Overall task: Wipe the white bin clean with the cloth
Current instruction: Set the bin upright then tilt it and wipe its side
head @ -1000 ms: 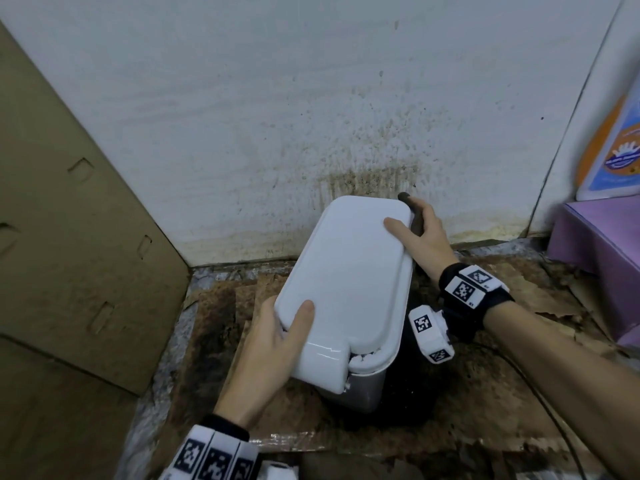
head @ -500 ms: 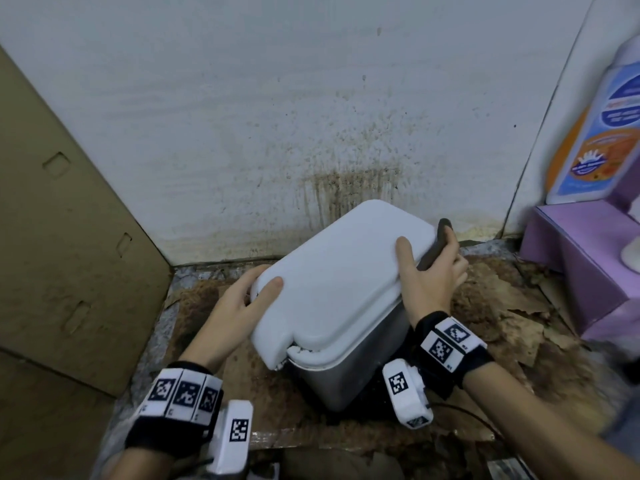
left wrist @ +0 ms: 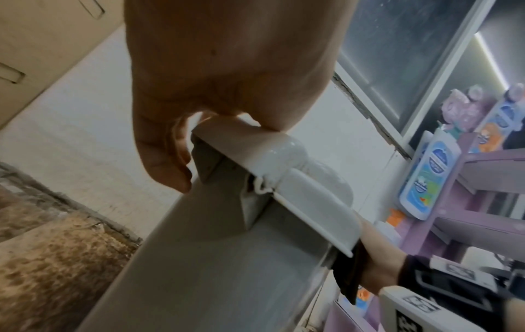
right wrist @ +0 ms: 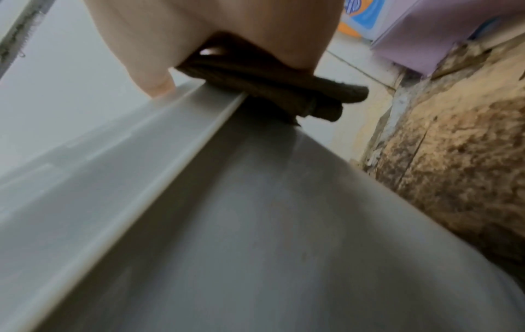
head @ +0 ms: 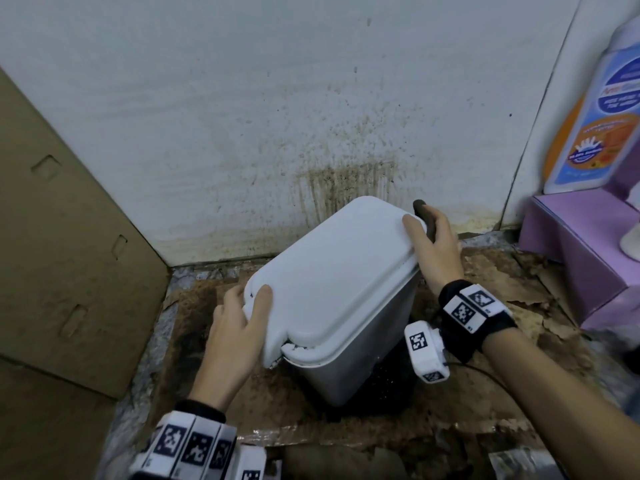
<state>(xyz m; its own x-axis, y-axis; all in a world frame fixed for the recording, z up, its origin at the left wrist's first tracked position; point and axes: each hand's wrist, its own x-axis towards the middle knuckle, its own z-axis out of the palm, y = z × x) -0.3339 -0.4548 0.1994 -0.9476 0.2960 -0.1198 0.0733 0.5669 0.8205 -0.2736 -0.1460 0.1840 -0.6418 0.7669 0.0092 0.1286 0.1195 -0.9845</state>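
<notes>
Between both hands: white bin, tilted, lid shut, on stained cardboard by the wall.

Bin long axis runs from near left to far right. Left hand grips the near lid corner, thumb on top. Right hand holds the far end, thumb on the lid, fingers curled round a folded brown cloth pressed against the lid rim. Cloth hand is thus the one already at the surface to be wiped; judged next stroke follows the right side wall. Purple shelf and bottle stand right.
</notes>
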